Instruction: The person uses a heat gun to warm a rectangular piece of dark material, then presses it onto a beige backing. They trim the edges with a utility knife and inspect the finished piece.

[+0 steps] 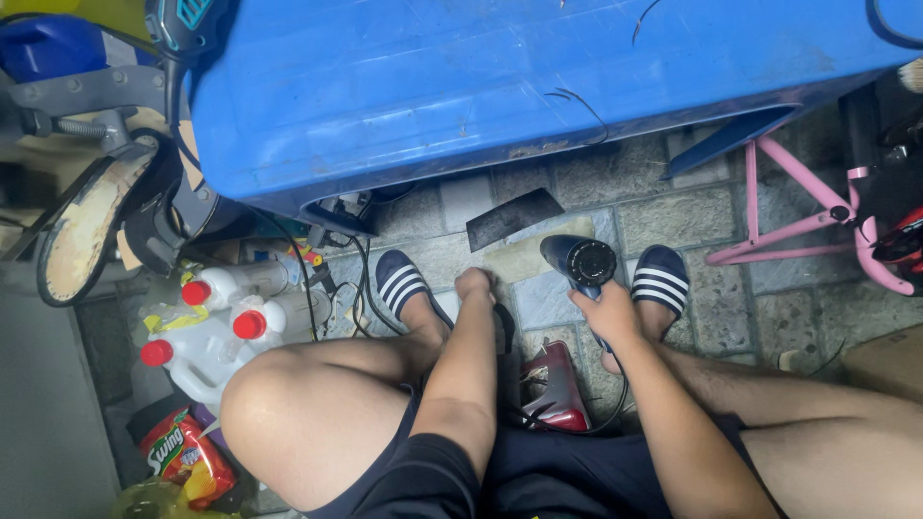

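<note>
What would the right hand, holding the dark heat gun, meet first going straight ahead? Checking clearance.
Probably the black flat sheet on the paving, then the blue tub; depth is unclear. The right hand grips the heat gun.

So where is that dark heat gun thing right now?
The dark heat gun is in the person's right hand, low over the stone floor between the two striped slippers, nearer the right striped slipper, below the blue tub.
</note>
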